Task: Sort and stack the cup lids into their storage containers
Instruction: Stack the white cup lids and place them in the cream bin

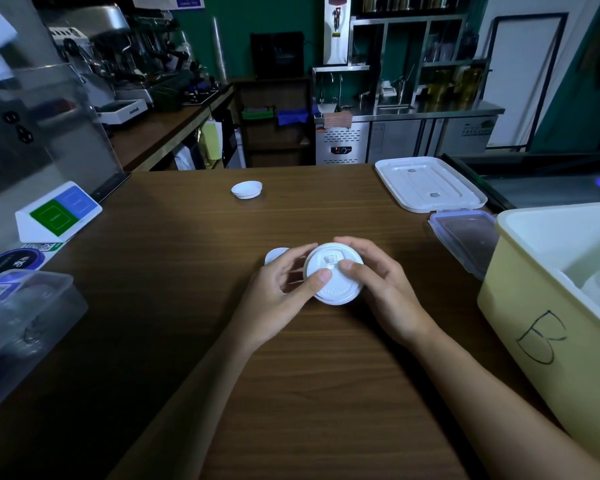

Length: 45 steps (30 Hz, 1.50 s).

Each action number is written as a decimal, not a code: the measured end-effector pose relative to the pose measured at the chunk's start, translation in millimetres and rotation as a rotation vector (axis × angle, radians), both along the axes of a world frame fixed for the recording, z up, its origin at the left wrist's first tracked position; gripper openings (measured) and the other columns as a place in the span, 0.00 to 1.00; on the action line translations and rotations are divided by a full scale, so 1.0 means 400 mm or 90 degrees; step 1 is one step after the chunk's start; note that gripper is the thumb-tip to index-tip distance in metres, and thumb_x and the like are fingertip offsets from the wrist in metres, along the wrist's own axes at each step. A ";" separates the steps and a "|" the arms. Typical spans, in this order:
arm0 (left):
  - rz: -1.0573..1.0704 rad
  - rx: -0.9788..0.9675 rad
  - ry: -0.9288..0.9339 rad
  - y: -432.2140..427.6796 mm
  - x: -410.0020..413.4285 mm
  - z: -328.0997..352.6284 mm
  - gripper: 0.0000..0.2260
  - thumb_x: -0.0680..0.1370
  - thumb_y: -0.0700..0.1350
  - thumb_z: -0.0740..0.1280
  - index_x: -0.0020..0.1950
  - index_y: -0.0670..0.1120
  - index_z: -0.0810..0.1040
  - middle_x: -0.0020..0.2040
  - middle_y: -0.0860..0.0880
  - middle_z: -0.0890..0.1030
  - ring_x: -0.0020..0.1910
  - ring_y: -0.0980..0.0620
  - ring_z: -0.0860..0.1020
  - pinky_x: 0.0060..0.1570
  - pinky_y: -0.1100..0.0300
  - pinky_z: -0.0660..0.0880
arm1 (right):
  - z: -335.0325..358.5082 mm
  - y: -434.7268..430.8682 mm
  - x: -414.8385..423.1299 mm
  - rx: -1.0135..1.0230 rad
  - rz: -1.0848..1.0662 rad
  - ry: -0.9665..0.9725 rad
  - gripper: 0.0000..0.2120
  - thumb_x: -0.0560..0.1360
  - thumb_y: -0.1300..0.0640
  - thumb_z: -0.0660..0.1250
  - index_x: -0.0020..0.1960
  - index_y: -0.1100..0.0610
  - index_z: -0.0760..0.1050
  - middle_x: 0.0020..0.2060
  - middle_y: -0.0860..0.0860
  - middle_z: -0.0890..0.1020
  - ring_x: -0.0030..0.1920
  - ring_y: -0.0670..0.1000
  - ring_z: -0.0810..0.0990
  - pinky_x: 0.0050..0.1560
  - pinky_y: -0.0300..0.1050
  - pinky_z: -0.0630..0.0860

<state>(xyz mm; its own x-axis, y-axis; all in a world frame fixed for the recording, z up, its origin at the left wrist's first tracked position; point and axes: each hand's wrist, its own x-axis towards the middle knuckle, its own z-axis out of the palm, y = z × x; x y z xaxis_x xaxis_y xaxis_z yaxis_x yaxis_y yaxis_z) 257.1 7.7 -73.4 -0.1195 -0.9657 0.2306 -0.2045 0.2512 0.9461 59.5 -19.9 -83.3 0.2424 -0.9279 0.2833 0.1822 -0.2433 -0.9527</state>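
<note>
Both hands hold a white cup lid (336, 289), or a small stack of them, above the middle of the wooden table (187, 271). My left hand (281, 296) grips its left side with the thumb on top. My right hand (381, 285) curls round its right side, thumb on top too. Another small white lid (274, 255) lies just behind my left fingers, partly hidden. A third white lid (246, 189) rests upside down farther back. The yellow container marked "B" (534, 327) stands at the right with white lids inside. A clear container (21, 313) sits at the left.
A white container cover (430, 183) and a clear blue-rimmed cover (465, 237) lie at the back right. A white sign stand (58, 211) and stickers sit at the left. Behind the table are a coffee machine counter and steel cabinets.
</note>
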 end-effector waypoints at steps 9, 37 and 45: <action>0.073 -0.019 0.050 -0.001 -0.003 -0.002 0.24 0.76 0.52 0.77 0.71 0.49 0.80 0.59 0.54 0.86 0.60 0.54 0.84 0.63 0.50 0.80 | 0.011 0.007 0.001 -0.052 0.018 0.089 0.19 0.81 0.56 0.73 0.71 0.52 0.78 0.64 0.48 0.83 0.67 0.48 0.80 0.67 0.42 0.76; 0.244 -0.191 -0.236 -0.023 0.070 0.004 0.13 0.74 0.38 0.78 0.54 0.54 0.85 0.47 0.56 0.83 0.45 0.58 0.81 0.44 0.60 0.80 | -0.010 -0.021 -0.016 -0.033 -0.153 0.135 0.25 0.79 0.53 0.75 0.74 0.44 0.74 0.61 0.44 0.82 0.62 0.34 0.79 0.62 0.30 0.72; 0.102 0.041 0.150 0.003 0.015 0.025 0.19 0.80 0.35 0.72 0.70 0.46 0.80 0.63 0.46 0.83 0.57 0.49 0.86 0.50 0.51 0.85 | -0.034 -0.031 -0.015 -0.075 -0.157 0.157 0.24 0.78 0.36 0.70 0.72 0.39 0.77 0.70 0.44 0.78 0.75 0.46 0.74 0.77 0.57 0.70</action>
